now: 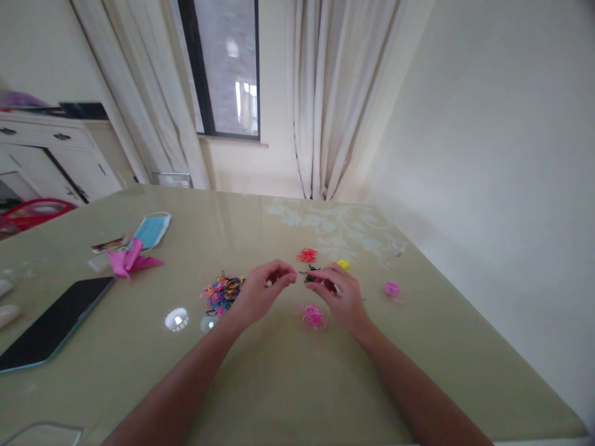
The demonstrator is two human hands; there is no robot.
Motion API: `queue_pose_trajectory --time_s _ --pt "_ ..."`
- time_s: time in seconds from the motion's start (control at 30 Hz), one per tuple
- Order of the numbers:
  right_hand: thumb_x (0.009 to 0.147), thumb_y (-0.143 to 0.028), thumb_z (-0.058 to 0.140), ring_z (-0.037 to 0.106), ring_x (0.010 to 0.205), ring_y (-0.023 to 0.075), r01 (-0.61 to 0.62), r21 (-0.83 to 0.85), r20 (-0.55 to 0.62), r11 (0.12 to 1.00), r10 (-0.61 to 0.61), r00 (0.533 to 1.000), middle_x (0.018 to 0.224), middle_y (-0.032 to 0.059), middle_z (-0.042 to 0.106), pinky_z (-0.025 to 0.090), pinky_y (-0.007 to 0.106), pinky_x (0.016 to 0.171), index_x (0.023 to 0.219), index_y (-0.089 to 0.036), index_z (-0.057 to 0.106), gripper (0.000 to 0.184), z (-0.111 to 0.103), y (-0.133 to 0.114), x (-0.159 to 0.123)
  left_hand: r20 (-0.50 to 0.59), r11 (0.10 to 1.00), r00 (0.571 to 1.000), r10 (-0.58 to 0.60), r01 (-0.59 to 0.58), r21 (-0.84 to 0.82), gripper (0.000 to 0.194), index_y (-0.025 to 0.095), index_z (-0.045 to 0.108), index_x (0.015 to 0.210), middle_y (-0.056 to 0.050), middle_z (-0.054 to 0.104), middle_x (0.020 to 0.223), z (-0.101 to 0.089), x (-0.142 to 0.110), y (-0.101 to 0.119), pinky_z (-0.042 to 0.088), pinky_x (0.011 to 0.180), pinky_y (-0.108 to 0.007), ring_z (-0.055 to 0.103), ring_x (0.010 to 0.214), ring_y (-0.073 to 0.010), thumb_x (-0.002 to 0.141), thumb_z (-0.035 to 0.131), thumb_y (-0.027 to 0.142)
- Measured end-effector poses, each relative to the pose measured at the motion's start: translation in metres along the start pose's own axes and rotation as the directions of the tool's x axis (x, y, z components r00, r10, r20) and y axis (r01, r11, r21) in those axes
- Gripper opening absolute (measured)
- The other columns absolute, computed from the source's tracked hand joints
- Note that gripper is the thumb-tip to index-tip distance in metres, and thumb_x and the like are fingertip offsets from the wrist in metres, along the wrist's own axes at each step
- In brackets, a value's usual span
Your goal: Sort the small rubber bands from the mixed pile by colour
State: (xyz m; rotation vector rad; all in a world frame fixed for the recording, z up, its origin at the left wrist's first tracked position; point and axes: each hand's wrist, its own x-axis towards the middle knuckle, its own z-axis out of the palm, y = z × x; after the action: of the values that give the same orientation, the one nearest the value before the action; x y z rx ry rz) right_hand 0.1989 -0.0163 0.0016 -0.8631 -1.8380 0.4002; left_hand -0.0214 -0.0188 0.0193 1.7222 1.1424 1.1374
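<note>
My left hand [264,290] hovers over the table beside a mixed heap of small coloured rubber bands [224,293]. Its thumb and fingertips are pinched together; whatever is between them is too small to make out. Facing it, my right hand [341,296] has its thumb and forefinger closed around some black rubber bands [310,277]. Single-colour clusters lie around this hand: red bands [307,254] beyond it, yellow ones [343,264] behind the knuckles, pink strands [313,316] nearer to me, and a magenta bunch [392,289] off to the right.
On the left of the glossy table [260,396] lie a dark tablet [53,322], a pink folded paper figure [131,259] and a blue face mask [151,231]. A shiny round clear piece [176,319] sits left of the mixed heap. A wall [511,186] borders the table's right side.
</note>
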Motion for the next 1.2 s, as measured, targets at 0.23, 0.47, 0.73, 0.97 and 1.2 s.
queue_pose_trajectory --time_s 0.23,0.47,0.73,0.97,1.2 --pt "0.097 -0.027 0.073 0.060 0.069 0.0147 0.091 0.102 -0.030 0.991 -0.089 0.996 0.085 0.0041 0.066 0.048 0.027 0.058 0.097 -0.024 0.081 0.008 0.002 -0.016 -0.003 0.022 0.945 0.998 -0.066 0.070 -0.320 0.017 0.016 0.080 0.084 -0.002 0.076 0.073 0.012 -0.012 0.012 0.054 0.068 -0.025 0.067 0.070 -0.0142 0.084 0.078 0.033" --pt "0.095 -0.020 0.072 0.051 0.060 0.0114 0.012 0.121 -0.035 0.993 -0.008 0.999 0.085 0.0027 0.062 0.042 0.026 0.051 0.091 -0.021 0.076 0.006 -0.008 -0.031 0.000 0.030 0.943 1.000 0.003 0.007 -0.334 0.015 0.019 0.082 0.095 -0.006 0.082 0.092 0.012 -0.019 0.017 0.059 0.081 -0.026 0.074 0.086 -0.0170 0.085 0.082 0.030" --pt "0.095 -0.017 0.066 0.049 0.064 0.0122 0.042 0.216 0.035 0.976 -0.051 0.998 0.083 0.0021 0.060 0.040 0.026 0.053 0.086 -0.021 0.073 0.012 -0.016 -0.043 -0.002 0.008 0.957 0.999 0.043 -0.038 -0.288 0.015 0.018 0.080 0.083 -0.003 0.078 0.079 0.012 -0.023 0.023 0.055 0.073 -0.023 0.069 0.075 -0.0140 0.086 0.081 0.033" --pt "0.095 -0.017 0.064 0.047 0.063 0.0113 0.000 0.282 0.062 0.959 -0.019 0.998 0.082 0.0013 0.058 0.036 0.025 0.053 0.084 -0.021 0.071 0.014 -0.018 -0.048 -0.002 0.056 0.948 0.998 0.023 -0.004 -0.319 0.021 0.017 0.077 0.080 -0.002 0.073 0.074 0.011 -0.025 0.027 0.053 0.068 -0.022 0.066 0.071 -0.0127 0.091 0.076 0.035" --pt "0.097 -0.023 0.063 0.048 0.064 0.0118 -0.069 0.272 0.176 0.960 0.021 0.984 0.079 0.0012 0.057 0.036 0.025 0.055 0.078 -0.019 0.070 0.020 -0.022 -0.043 0.002 0.074 0.964 0.997 0.027 -0.006 -0.264 0.025 0.016 0.076 0.082 -0.002 0.071 0.074 0.010 -0.024 0.022 0.050 0.068 -0.023 0.063 0.072 -0.0137 0.092 0.074 0.039"
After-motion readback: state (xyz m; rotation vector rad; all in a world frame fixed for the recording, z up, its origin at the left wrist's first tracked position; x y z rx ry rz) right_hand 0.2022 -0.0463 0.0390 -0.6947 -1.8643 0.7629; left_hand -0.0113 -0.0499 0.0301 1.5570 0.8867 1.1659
